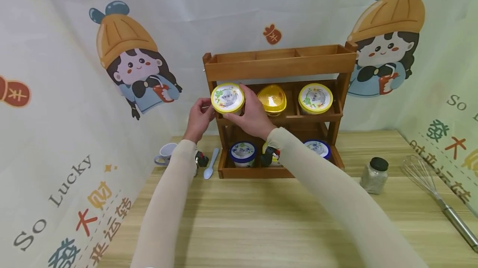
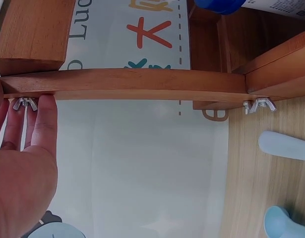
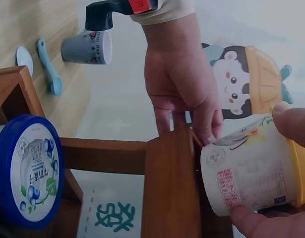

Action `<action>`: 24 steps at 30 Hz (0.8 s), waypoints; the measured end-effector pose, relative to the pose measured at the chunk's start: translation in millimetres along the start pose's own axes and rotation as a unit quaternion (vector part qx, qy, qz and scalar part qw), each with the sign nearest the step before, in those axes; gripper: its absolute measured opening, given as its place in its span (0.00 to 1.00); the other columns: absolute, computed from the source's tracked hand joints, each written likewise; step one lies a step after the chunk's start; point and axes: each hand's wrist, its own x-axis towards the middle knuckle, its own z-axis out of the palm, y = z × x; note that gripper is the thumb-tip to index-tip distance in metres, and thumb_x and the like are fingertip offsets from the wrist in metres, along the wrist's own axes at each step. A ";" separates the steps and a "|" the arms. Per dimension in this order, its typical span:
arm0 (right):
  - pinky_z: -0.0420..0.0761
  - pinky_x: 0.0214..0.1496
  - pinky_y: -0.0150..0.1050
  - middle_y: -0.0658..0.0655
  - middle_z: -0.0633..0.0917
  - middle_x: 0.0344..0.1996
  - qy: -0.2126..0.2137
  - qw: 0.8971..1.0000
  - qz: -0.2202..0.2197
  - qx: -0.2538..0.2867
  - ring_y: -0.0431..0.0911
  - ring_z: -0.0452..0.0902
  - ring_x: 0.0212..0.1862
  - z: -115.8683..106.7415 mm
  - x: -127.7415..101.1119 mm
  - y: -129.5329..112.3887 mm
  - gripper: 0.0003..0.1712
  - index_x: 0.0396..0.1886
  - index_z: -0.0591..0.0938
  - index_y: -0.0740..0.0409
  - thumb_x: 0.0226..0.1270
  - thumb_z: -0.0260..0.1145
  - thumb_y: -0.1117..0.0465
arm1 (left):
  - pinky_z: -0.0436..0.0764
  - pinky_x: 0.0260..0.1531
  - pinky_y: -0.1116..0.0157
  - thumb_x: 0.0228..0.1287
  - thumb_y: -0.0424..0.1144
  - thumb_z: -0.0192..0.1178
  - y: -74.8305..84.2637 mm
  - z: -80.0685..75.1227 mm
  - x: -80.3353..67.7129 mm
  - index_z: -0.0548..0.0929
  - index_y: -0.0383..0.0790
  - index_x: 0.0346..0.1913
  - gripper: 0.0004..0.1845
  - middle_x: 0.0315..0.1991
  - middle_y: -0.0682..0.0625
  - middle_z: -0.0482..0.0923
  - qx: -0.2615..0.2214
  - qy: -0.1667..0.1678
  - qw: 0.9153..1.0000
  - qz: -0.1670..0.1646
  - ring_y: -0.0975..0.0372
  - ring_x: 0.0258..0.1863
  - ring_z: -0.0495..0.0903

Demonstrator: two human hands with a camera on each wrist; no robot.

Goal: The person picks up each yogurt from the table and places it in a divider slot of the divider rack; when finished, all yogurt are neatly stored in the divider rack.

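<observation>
A: At the rack's middle shelf, left bay: right hand [image 1: 254, 114] has its fingers [image 3: 251, 220] and thumb curled round the yellow-lid tub [image 1: 228, 98], gripping it by the wall. Tub sits tipped lid-forward, right at the shelf's front edge.

B: Left hand [image 1: 198, 118]?

A: Straight fingers [image 2: 43, 129] laid flat against the wooden rack [image 1: 280, 67] side post, just left of the tub, holding nothing. Looks like it steadies the frame. One fingertip sits next to the tub's base in the right wrist view.

B: Step?

A: I'd judge the tub is going in or coming out of that bay; can't tell which. Base seems at the shelf lip, not clearly seated.

B: Next move needs?

A: Keep the grip firm and the tub level, clear the upper tray's underside, and mind the yellow bowl [image 1: 272, 100] just right of the fingers.

B: Other stuff?

A: Second yellow-lid tub [image 1: 315, 98] further right; blue-lid tub [image 1: 242, 153] below the fingers; blue spoon [image 1: 210, 164] and mug [image 1: 165, 154] on the desk [image 1: 261, 218] lower left.
</observation>
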 end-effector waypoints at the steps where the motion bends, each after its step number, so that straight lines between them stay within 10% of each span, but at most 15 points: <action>1: 0.71 0.81 0.50 0.64 0.69 0.75 0.001 1.000 0.003 -0.005 0.56 0.70 0.73 2.5 2.4 -0.7 0.58 0.84 0.55 0.61 0.64 0.80 0.54 | 0.87 0.61 0.59 0.80 0.42 0.60 0.1 -0.5 -0.5 0.76 0.41 0.67 0.19 0.64 0.42 0.76 -0.001 0.001 1.000 0.000 0.55 0.59 0.81; 24: 0.71 0.81 0.52 0.66 0.72 0.73 0.004 0.996 0.027 -0.085 0.58 0.72 0.73 22.8 6.3 22.6 0.57 0.83 0.53 0.65 0.66 0.78 0.54 | 0.88 0.58 0.62 0.80 0.39 0.59 -1.4 -0.2 -0.4 0.75 0.37 0.66 0.19 0.61 0.42 0.77 -0.016 -0.003 1.000 0.020 0.57 0.56 0.83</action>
